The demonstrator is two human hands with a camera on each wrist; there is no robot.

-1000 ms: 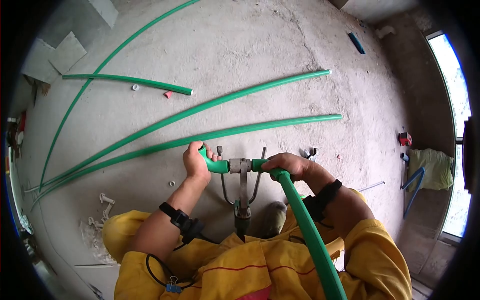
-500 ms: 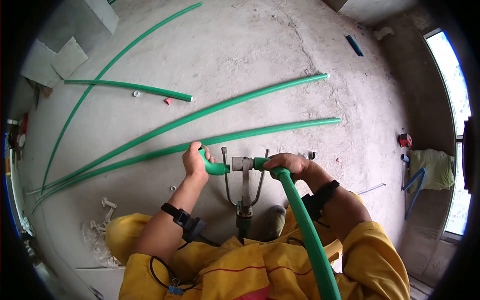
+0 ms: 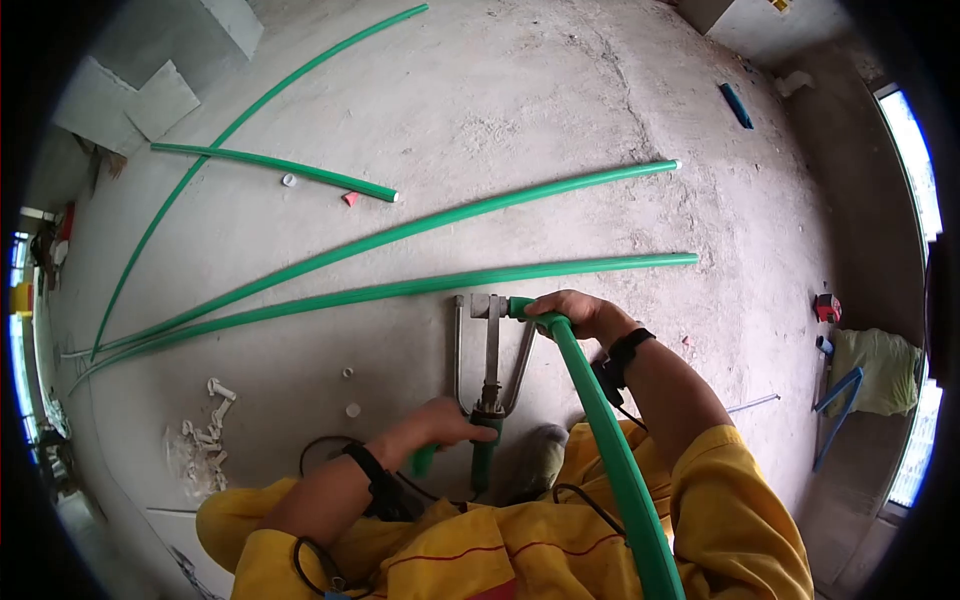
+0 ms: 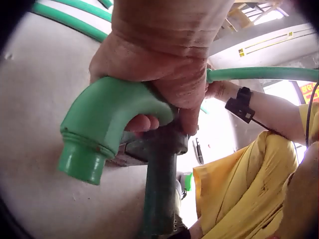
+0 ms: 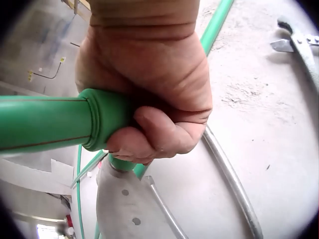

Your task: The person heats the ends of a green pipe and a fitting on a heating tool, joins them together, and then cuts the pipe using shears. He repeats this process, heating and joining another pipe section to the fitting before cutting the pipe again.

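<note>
My left hand [image 3: 440, 428] holds a green pipe elbow [image 4: 94, 114] in its palm, the collared end pointing away. The same hand lies over the top of the dark green handle [image 3: 483, 465] of a pipe welding tool, thumb across it. The tool's flat metal heating plate [image 3: 491, 345] stands upright between two bent metal stand legs [image 3: 526, 358]. My right hand [image 3: 580, 312] curls round a green fitting [image 5: 107, 117] on the end of a long green pipe [image 3: 612, 450]. That fitting's other end meets the heating plate's right face. The plate's left die [image 3: 478, 305] is bare.
Long green pipes [image 3: 480, 205] lie across the concrete floor ahead. White plastic scraps [image 3: 212, 430] are at the left, and a cable [image 3: 315, 440] runs behind my left wrist. A red tape measure [image 3: 826, 307] and a pale sack [image 3: 875, 370] sit by the right wall.
My left hand has drawn the elbow off the left die, then moved down and toward me to the tool's handle. The right hand stays on its fitting at the plate.
</note>
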